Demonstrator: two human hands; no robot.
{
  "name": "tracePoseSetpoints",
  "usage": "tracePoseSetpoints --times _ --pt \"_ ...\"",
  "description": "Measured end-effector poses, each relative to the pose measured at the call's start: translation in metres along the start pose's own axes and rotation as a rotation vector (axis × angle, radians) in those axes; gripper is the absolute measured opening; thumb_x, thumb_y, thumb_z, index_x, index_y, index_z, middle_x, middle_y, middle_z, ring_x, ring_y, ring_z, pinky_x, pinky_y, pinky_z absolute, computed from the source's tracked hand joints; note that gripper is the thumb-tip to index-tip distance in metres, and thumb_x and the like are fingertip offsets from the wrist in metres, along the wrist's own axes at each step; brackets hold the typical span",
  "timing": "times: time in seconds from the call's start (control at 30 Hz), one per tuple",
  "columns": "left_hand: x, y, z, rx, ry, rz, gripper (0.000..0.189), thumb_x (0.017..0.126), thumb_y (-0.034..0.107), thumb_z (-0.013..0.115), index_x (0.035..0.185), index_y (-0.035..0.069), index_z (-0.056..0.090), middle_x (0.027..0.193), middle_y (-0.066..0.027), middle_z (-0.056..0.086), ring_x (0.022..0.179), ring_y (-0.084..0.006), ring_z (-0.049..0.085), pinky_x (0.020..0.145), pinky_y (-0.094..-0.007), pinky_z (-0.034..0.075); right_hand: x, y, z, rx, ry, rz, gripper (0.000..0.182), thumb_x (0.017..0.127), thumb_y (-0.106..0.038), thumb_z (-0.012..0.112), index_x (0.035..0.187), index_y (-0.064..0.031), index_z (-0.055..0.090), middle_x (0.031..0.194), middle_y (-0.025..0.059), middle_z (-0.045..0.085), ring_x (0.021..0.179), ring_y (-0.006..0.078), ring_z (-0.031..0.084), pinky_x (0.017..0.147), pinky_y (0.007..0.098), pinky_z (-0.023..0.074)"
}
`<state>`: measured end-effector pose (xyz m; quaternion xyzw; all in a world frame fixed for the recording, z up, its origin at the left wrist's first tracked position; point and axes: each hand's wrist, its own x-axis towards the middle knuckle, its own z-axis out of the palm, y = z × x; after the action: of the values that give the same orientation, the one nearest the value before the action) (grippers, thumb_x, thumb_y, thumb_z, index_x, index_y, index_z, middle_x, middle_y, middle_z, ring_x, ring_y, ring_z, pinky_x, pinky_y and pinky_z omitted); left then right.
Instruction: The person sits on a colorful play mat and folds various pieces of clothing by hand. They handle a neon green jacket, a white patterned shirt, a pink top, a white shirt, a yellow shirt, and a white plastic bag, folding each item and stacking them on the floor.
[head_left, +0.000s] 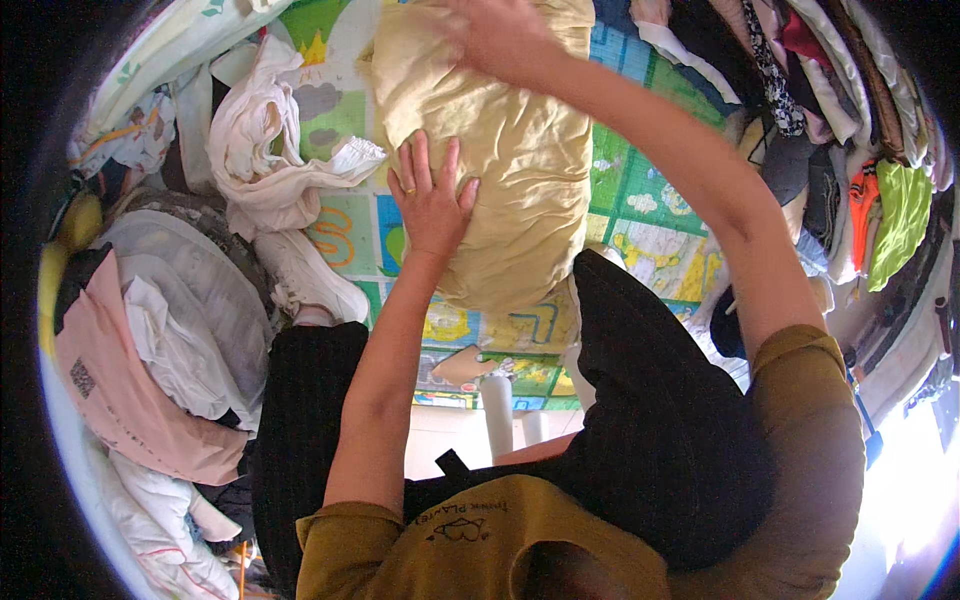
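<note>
A wrinkled pale yellow piece of fabric (517, 180), folded into a long padded bundle, lies on a colourful patterned play mat (637, 187) between my legs. My left hand (431, 199) rests flat on its left side, fingers spread, a ring on one finger. Above the bundle's far end is my right hand (480, 34), blurred, its fingers partly at the picture's top; whether it touches the fabric I cannot tell. No object shows in either hand.
A crumpled off-white garment (262, 150) lies left of the bundle, beside my white shoe (322, 281). Further left are a pink plastic bag (142, 390) and heaped clothes. At the right stand piled or hanging clothes, among them a lime-green garment (900, 225). White legs of a seat (496, 412) show below.
</note>
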<state>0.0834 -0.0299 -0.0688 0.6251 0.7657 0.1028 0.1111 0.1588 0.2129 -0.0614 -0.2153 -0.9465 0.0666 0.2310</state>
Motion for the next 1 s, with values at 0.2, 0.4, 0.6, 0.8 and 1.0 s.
tracePoseSetpoints --times 0.2,0.4,0.6,0.8,1.0 --pt "0.007 0.000 0.008 0.029 0.019 -0.004 0.069 0.076 0.037 0.070 0.138 0.020 0.044 0.151 -0.0185 0.024 0.137 -0.0385 0.023 0.105 -0.0605 0.023 -0.052 0.021 -0.008 0.111 -0.483 -0.152 0.063 0.084 -0.038 0.061 0.142 -0.0266 0.038 0.150 -0.0022 0.032 0.132 0.0228 0.038 0.107 0.0472 0.0320" --pt "0.015 -0.015 -0.016 -0.178 0.003 -0.081 0.076 0.076 0.032 0.071 0.141 0.010 0.037 0.147 -0.0237 0.026 0.137 -0.0383 0.022 0.110 -0.0524 0.020 -0.008 0.076 -0.019 0.045 0.153 0.129 0.043 0.083 -0.028 0.066 0.123 -0.0131 0.058 0.127 0.0079 0.056 0.108 0.0277 0.057 0.086 0.0397 0.0466" --pt "0.106 -0.040 -0.017 -0.546 0.103 -0.777 0.083 0.073 0.030 0.077 0.130 -0.015 0.036 0.123 -0.0255 0.052 0.114 -0.0365 0.052 0.097 -0.0375 0.042 -0.092 0.042 -0.062 0.384 -0.340 1.204 0.077 0.067 -0.054 0.078 0.112 0.0052 0.057 0.098 0.0166 0.066 0.090 0.0246 0.065 0.081 0.0357 0.0508" --pt "0.145 -0.045 -0.019 -1.007 -0.138 -0.851 0.067 0.070 0.023 0.081 0.119 -0.010 0.051 0.114 -0.0213 0.060 0.103 -0.0268 0.060 0.086 -0.0357 0.049 -0.089 0.030 -0.019 1.111 -0.270 1.526 0.052 0.075 -0.026 0.079 0.112 0.0043 0.060 0.107 0.0138 0.066 0.093 0.0208 0.065 0.084 0.0351 0.0521" --pt "0.175 -0.061 -0.132 -1.846 -0.509 -0.712 0.041 0.082 0.017 0.070 0.117 -0.001 0.058 0.114 -0.0116 0.064 0.102 -0.0239 0.062 0.091 -0.0372 0.050 -0.030 0.055 -0.133 1.887 -0.189 1.146 0.036 0.082 -0.010 0.071 0.116 -0.0021 0.061 0.115 0.0117 0.064 0.101 0.0221 0.063 0.093 0.0364 0.0504"
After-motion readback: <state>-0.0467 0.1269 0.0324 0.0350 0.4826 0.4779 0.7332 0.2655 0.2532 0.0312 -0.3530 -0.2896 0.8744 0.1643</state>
